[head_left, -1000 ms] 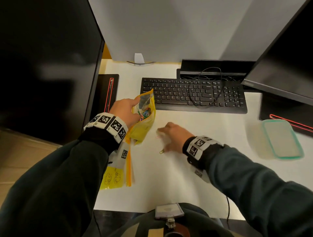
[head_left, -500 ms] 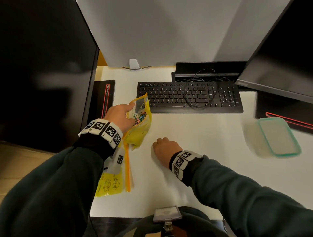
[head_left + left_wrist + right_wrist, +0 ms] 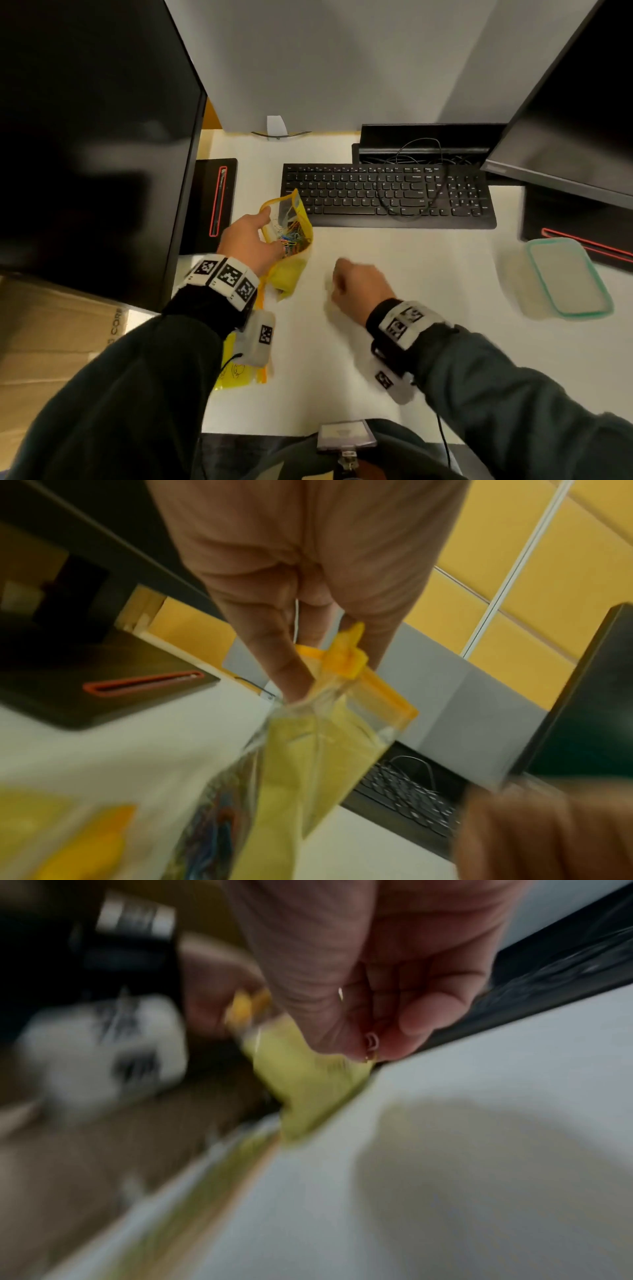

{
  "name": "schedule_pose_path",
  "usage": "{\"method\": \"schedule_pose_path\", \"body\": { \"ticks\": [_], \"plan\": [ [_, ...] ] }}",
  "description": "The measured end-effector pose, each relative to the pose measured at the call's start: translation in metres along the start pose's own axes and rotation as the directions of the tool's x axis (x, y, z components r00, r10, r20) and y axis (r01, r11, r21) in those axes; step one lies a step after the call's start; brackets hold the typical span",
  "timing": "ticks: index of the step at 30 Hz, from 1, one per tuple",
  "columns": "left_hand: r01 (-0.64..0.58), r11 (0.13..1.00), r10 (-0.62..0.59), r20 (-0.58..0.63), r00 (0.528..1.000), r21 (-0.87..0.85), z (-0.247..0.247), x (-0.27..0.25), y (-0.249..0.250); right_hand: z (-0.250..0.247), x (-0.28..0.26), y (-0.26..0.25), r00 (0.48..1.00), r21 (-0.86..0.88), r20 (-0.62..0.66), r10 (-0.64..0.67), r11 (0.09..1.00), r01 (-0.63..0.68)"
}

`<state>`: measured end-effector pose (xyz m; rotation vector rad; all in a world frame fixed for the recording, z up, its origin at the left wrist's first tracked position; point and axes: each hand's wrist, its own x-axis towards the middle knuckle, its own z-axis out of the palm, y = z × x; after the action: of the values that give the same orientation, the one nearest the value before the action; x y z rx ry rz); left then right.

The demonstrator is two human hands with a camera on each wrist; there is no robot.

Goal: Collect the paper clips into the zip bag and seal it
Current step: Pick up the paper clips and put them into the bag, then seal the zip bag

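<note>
My left hand (image 3: 251, 241) holds the yellow zip bag (image 3: 289, 236) upright by its top edge, just left of the keyboard. The bag's mouth gapes and several coloured paper clips (image 3: 291, 238) show inside. In the left wrist view my left fingers (image 3: 270, 653) pinch the bag (image 3: 308, 753) beside its orange slider (image 3: 346, 656). My right hand (image 3: 358, 286) is curled a little right of the bag, above the white desk. In the right wrist view its fingertips (image 3: 414, 1018) pinch a small metal paper clip (image 3: 371, 1042), with the blurred bag (image 3: 304, 1085) behind.
A black keyboard (image 3: 387, 195) with a loose cable lies behind the hands. A teal-rimmed plastic container (image 3: 565, 277) sits at the right. Dark monitors (image 3: 85, 137) stand left and right. A second yellow zip bag (image 3: 236, 371) lies under my left wrist, at the white desk's (image 3: 428, 260) left edge.
My right hand closed over the paper clip on the desk, lifted off it and moved back up towards the bag. My left hand kept hold of the open bag.
</note>
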<state>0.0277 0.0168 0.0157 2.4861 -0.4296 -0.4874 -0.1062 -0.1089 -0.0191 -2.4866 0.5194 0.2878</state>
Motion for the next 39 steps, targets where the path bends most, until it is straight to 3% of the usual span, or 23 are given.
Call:
{"method": "schedule_pose_path", "body": {
  "ticks": [2, 4, 8, 13, 14, 16, 18, 23, 28, 32, 34, 36, 39],
  "plan": [
    [0.022, 0.996, -0.024, -0.025, 0.999, -0.089, 0.010, -0.006, 0.000, -0.029, 0.009, -0.012, 0.961, 0.239, -0.276, 0.028, 0.970, 0.041],
    [0.018, 0.989, -0.026, -0.054, 0.998, -0.144, 0.018, -0.013, 0.003, -0.052, 0.020, -0.029, 0.928, 0.345, -0.372, 0.014, 0.930, 0.124],
    [0.001, 0.978, -0.019, -0.082, 0.996, -0.208, 0.025, -0.023, 0.017, -0.060, 0.034, -0.048, 0.970, 0.279, -0.234, -0.072, 0.950, 0.138],
    [0.023, 0.945, -0.051, -0.077, 0.996, -0.325, 0.038, -0.032, 0.026, -0.048, 0.008, -0.007, 0.881, 0.405, -0.471, 0.040, 0.898, 0.175],
    [0.014, 0.942, -0.036, -0.058, 0.998, -0.334, 0.041, -0.035, 0.028, -0.040, -0.001, 0.007, 0.898, 0.432, -0.431, 0.090, 0.894, 0.118],
    [-0.030, 0.941, 0.025, -0.019, 1.000, -0.337, 0.048, -0.041, 0.033, -0.021, -0.018, 0.025, 0.957, 0.431, -0.234, 0.170, 0.901, -0.054],
    [-0.072, 0.948, 0.080, 0.014, 0.997, -0.309, 0.055, -0.045, 0.040, -0.003, -0.022, 0.031, 0.972, 0.393, -0.137, 0.190, 0.911, -0.123],
    [-0.063, 0.935, 0.086, 0.052, 0.995, -0.349, 0.063, -0.049, 0.048, -0.002, -0.002, 0.020, 0.944, 0.417, -0.264, 0.199, 0.906, -0.074],
    [-0.009, 0.878, 0.001, -0.016, 1.000, -0.479, 0.058, -0.043, 0.047, -0.003, -0.010, 0.010, 0.976, 0.418, -0.188, 0.111, 0.908, -0.023],
    [-0.014, 0.832, 0.020, 0.006, 1.000, -0.554, 0.056, -0.046, 0.046, -0.017, 0.002, 0.017, 0.912, 0.393, -0.374, 0.166, 0.919, -0.006],
    [-0.066, 0.913, 0.061, -0.024, 0.998, -0.402, 0.048, -0.048, 0.044, -0.029, 0.009, 0.027, 0.900, 0.407, -0.395, 0.183, 0.913, -0.008],
    [-0.178, 0.980, 0.175, -0.040, 0.984, -0.087, 0.036, -0.047, 0.047, -0.039, 0.012, 0.037, 0.896, 0.422, -0.400, 0.191, 0.907, -0.005],
    [-0.370, 0.915, 0.374, 0.007, 0.927, 0.162, 0.029, -0.044, 0.062, -0.046, 0.010, 0.048, 0.905, 0.432, -0.390, 0.169, 0.902, 0.018]
  ]
}}
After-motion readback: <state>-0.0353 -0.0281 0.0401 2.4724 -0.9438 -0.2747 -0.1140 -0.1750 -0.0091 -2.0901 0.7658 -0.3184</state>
